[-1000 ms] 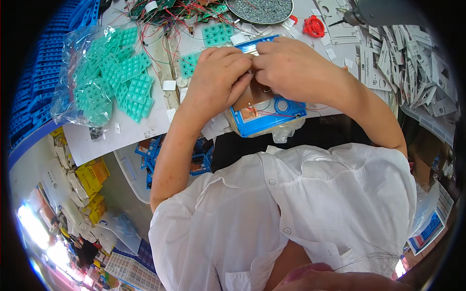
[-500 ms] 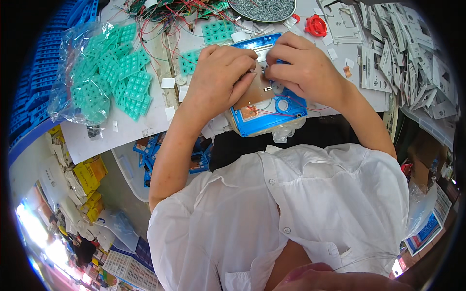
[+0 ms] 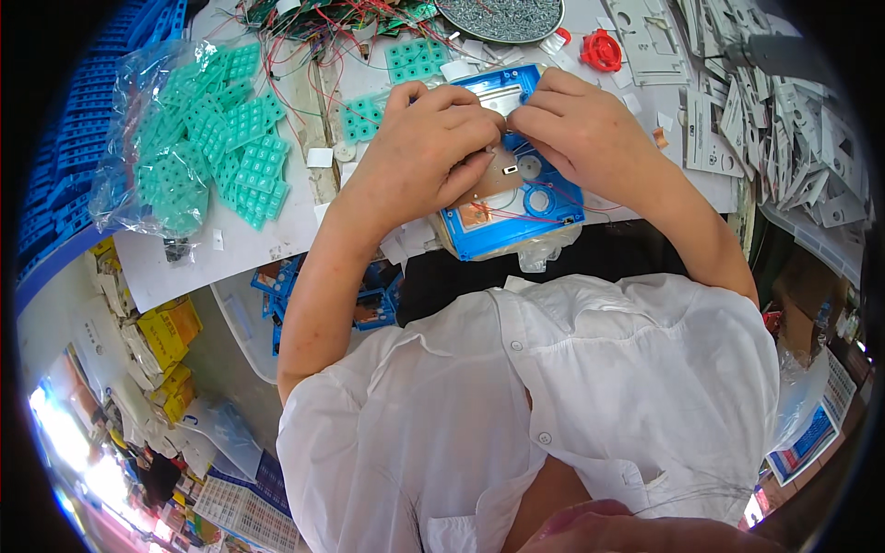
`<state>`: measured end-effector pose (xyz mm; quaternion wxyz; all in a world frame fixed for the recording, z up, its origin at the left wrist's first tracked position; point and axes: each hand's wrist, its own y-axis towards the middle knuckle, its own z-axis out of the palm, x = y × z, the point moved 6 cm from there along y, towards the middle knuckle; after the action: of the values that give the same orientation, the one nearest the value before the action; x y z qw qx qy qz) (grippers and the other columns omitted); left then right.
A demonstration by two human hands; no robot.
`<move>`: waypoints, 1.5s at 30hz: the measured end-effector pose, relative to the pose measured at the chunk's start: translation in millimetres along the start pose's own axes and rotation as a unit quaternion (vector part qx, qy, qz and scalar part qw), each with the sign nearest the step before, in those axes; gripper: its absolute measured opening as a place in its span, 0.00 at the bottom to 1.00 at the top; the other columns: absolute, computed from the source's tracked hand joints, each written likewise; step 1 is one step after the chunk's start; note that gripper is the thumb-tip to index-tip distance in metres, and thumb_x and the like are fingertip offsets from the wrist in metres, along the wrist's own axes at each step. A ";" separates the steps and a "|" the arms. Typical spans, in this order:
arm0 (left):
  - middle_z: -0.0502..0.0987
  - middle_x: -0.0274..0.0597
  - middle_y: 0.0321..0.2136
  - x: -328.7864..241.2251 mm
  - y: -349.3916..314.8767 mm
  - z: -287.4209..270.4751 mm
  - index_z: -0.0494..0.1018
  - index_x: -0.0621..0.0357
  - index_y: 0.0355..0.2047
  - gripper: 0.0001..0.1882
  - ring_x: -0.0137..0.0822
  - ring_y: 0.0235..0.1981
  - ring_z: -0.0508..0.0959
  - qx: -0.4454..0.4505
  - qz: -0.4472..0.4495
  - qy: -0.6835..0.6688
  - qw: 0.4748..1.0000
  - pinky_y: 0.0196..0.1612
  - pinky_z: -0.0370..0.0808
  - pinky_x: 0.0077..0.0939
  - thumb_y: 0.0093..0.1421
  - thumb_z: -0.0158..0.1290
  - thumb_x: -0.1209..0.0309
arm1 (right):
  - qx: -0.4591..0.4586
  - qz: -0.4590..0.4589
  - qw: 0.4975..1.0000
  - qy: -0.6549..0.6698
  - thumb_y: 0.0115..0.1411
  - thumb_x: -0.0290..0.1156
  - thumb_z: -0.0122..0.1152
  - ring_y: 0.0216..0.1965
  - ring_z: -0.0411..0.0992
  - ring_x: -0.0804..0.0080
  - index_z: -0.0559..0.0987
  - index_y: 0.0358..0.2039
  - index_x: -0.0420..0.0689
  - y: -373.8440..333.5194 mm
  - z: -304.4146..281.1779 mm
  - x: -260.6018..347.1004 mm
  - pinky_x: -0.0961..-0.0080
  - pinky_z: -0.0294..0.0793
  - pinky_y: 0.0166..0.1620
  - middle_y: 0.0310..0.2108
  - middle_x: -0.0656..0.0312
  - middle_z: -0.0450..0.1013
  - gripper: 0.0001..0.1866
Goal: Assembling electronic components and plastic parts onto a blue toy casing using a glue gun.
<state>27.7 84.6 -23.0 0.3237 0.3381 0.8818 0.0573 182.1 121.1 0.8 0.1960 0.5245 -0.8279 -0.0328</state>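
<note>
A blue plastic housing (image 3: 475, 241) lies at the table's front edge on a clear plastic bag. In it sits a brown circuit board (image 3: 493, 180) with thin red wires, a small copper-coloured piece (image 3: 475, 215) and a round ring (image 3: 536, 200). My left hand (image 3: 429, 147) rests over the board's left side, fingers curled and pinched together. From the right, my right hand (image 3: 576, 129) reaches over the housing's upper part, its thumb and fingers pressed together. The fingertips of both hands nearly meet above the board's upper end. Whatever they pinch is hidden.
Green rubber keypads (image 3: 244, 138) lie at the left, partly in a clear bag. A dish of screws (image 3: 502, 18) and a red plastic ring (image 3: 601, 51) are at the back. White plastic panels (image 3: 784, 120) are heaped at the right, with a dark screwdriver-like tool (image 3: 784, 57) above them.
My left fingers have shifted right and curled further over the board. My right fingers have drawn together near them. A dark tool has appeared over the white panels at the right.
</note>
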 end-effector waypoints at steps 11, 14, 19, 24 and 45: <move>0.81 0.30 0.43 4.4 5.8 2.4 0.76 0.50 0.36 0.07 0.39 0.52 0.75 -0.006 0.013 -0.014 1.000 0.54 0.61 0.42 0.56 0.59 0.71 | -0.078 0.086 0.989 0.093 0.53 0.28 0.71 0.51 0.66 0.57 0.83 0.32 0.47 -8.6 10.5 -18.5 0.62 0.70 0.53 0.47 0.64 0.74 0.05; 0.81 0.30 0.42 4.9 5.4 2.8 0.76 0.49 0.36 0.07 0.38 0.51 0.75 -0.007 0.014 -0.017 1.000 0.53 0.61 0.41 0.56 0.59 0.70 | -0.090 0.116 0.984 0.102 0.53 0.28 0.71 0.52 0.64 0.56 0.83 0.31 0.47 -11.4 12.7 -18.8 0.62 0.68 0.55 0.47 0.64 0.74 0.05; 0.81 0.30 0.41 5.9 4.9 2.8 0.76 0.49 0.35 0.07 0.38 0.50 0.76 -0.007 -0.001 -0.023 1.000 0.52 0.60 0.41 0.56 0.58 0.71 | -0.102 0.141 0.974 0.144 0.54 0.29 0.71 0.51 0.64 0.58 0.84 0.31 0.46 -14.4 19.9 -25.1 0.64 0.66 0.55 0.47 0.64 0.74 0.04; 0.82 0.29 0.41 6.1 5.3 2.1 0.76 0.50 0.35 0.06 0.37 0.50 0.76 -0.003 -0.009 -0.024 1.000 0.52 0.60 0.40 0.56 0.59 0.72 | -0.115 0.144 0.974 0.135 0.54 0.28 0.71 0.50 0.64 0.59 0.84 0.31 0.45 -14.0 21.0 -22.1 0.65 0.67 0.55 0.47 0.65 0.74 0.04; 0.81 0.37 0.32 7.9 5.7 -14.0 0.80 0.55 0.34 0.05 0.40 0.37 0.78 -0.134 -0.127 -0.029 0.982 0.51 0.66 0.36 0.57 0.62 0.70 | 0.040 -0.003 0.997 -0.059 0.48 0.29 0.69 0.55 0.68 0.58 0.86 0.33 0.39 -1.1 4.5 16.9 0.62 0.72 0.54 0.49 0.61 0.75 0.11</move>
<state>17.9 95.6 -14.4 0.3966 0.1784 0.8920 0.1235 175.2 105.1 1.3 0.1254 0.5318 -0.8370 -0.0309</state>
